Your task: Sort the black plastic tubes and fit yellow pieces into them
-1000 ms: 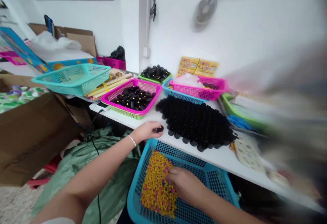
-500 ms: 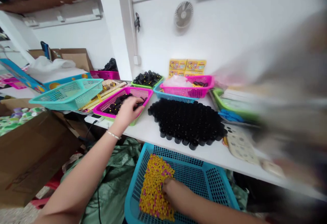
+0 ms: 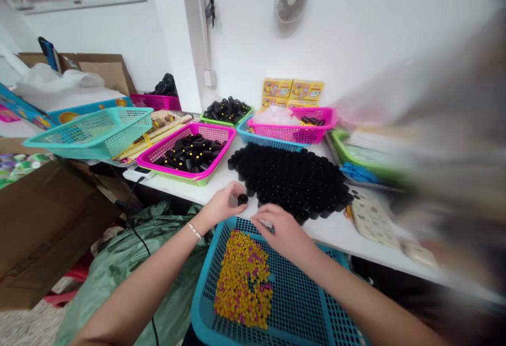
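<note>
Fingertips of the left hand (image 3: pixel 222 205) are pinching a small black cap (image 3: pixel 242 198), a short dark cylinder seeming to stand upright at the front edge of the white table (image 3: pixel 219 180), just left of the block of black caps (image 3: pixel 294 177). The right hand (image 3: pixel 279 229) is hovering just right of and below that cap, its fingers drawn close together, though I cannot tell whether they are gripping anything. Beneath both hands the blue basket (image 3: pixel 300 304) is holding a heap of yellow and pink pieces (image 3: pixel 243 283).

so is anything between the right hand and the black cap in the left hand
Nothing visible does: the right hand sits just beside the black cap pinched in the left hand, with a clear gap between.
</note>
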`<state>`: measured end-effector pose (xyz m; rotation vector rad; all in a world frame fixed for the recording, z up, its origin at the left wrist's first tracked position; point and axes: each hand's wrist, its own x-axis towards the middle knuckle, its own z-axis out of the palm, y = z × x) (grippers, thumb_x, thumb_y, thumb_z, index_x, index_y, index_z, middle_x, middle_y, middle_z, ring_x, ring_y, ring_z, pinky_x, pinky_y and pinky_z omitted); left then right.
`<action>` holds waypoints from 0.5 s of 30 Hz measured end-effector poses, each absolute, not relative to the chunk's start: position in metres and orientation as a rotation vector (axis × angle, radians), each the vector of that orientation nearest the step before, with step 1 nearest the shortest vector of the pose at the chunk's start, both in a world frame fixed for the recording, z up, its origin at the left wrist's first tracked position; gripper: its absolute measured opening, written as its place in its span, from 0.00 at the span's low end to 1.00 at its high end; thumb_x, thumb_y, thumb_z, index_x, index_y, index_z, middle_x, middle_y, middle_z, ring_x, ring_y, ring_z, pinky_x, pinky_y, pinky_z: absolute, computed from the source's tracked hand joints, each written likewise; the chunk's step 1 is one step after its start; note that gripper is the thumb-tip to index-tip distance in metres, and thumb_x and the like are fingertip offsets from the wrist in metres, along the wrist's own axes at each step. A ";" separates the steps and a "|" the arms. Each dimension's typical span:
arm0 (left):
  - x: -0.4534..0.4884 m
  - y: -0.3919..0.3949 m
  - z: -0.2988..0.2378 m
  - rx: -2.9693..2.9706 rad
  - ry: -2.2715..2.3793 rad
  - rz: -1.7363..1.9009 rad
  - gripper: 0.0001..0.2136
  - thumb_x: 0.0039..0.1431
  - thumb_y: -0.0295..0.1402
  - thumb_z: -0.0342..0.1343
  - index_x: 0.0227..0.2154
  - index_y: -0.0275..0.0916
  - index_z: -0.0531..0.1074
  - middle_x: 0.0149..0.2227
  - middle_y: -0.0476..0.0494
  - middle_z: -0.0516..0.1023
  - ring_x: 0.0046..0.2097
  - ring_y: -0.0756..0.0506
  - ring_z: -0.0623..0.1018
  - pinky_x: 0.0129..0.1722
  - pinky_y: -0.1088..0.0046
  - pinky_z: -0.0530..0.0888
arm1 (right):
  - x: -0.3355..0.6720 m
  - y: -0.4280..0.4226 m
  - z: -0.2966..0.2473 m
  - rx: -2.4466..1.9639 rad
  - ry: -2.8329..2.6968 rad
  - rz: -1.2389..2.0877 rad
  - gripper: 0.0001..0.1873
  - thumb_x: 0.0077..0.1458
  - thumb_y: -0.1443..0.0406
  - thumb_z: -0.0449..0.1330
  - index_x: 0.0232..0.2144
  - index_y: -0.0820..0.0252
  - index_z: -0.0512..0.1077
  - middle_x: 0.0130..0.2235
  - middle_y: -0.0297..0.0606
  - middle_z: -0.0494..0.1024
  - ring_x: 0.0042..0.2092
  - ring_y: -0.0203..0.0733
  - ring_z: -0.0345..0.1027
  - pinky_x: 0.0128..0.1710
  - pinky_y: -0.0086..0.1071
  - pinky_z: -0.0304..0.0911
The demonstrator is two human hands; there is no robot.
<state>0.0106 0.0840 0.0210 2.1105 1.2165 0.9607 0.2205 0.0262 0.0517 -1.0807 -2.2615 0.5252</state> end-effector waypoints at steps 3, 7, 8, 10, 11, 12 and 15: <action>-0.001 0.090 0.017 2.050 1.171 0.931 0.27 0.51 0.33 0.63 0.51 0.42 0.57 0.36 0.49 0.79 0.32 0.49 0.75 0.34 0.73 0.70 | 0.206 0.060 0.075 -1.115 -2.348 0.315 0.11 0.61 0.67 0.56 0.37 0.61 0.80 0.41 0.43 0.73 0.45 0.44 0.63 0.49 0.37 0.62; -0.009 0.097 0.009 1.996 1.132 0.921 0.28 0.49 0.33 0.64 0.50 0.42 0.56 0.34 0.49 0.80 0.29 0.50 0.74 0.33 0.74 0.70 | 0.186 0.095 0.081 -1.174 -2.550 0.281 0.10 0.58 0.67 0.60 0.31 0.60 0.82 0.40 0.44 0.72 0.46 0.46 0.62 0.48 0.38 0.62; -0.010 0.098 0.008 1.985 1.131 0.926 0.29 0.48 0.34 0.65 0.50 0.42 0.56 0.34 0.49 0.80 0.29 0.50 0.74 0.33 0.74 0.70 | 0.182 0.100 0.079 -1.184 -2.570 0.295 0.09 0.57 0.67 0.61 0.31 0.59 0.82 0.40 0.44 0.72 0.45 0.46 0.63 0.48 0.37 0.62; -0.011 0.100 0.006 1.966 1.128 0.933 0.29 0.47 0.34 0.65 0.50 0.42 0.57 0.34 0.49 0.81 0.30 0.50 0.74 0.34 0.74 0.70 | 0.178 0.108 0.077 -1.213 -2.593 0.320 0.08 0.56 0.67 0.62 0.31 0.58 0.82 0.40 0.43 0.74 0.44 0.45 0.65 0.48 0.37 0.62; -0.011 0.101 0.005 1.959 1.124 0.935 0.30 0.47 0.34 0.66 0.50 0.42 0.57 0.34 0.49 0.81 0.30 0.49 0.74 0.35 0.73 0.70 | 0.177 0.110 0.076 -1.235 -2.602 0.334 0.08 0.57 0.66 0.62 0.32 0.57 0.83 0.40 0.43 0.75 0.43 0.44 0.67 0.47 0.36 0.62; -0.012 0.102 0.004 1.952 1.119 0.935 0.30 0.46 0.34 0.66 0.50 0.43 0.58 0.34 0.48 0.81 0.31 0.49 0.74 0.36 0.72 0.70 | 0.176 0.113 0.076 -1.262 -2.611 0.352 0.09 0.57 0.65 0.61 0.32 0.57 0.83 0.39 0.43 0.76 0.42 0.43 0.68 0.46 0.34 0.63; -0.014 0.105 0.004 1.935 1.095 0.925 0.30 0.44 0.34 0.67 0.49 0.43 0.59 0.35 0.47 0.82 0.33 0.48 0.75 0.38 0.70 0.70 | 0.173 0.120 0.083 -1.350 -2.659 0.430 0.09 0.57 0.64 0.61 0.33 0.58 0.83 0.35 0.40 0.80 0.37 0.40 0.72 0.39 0.30 0.65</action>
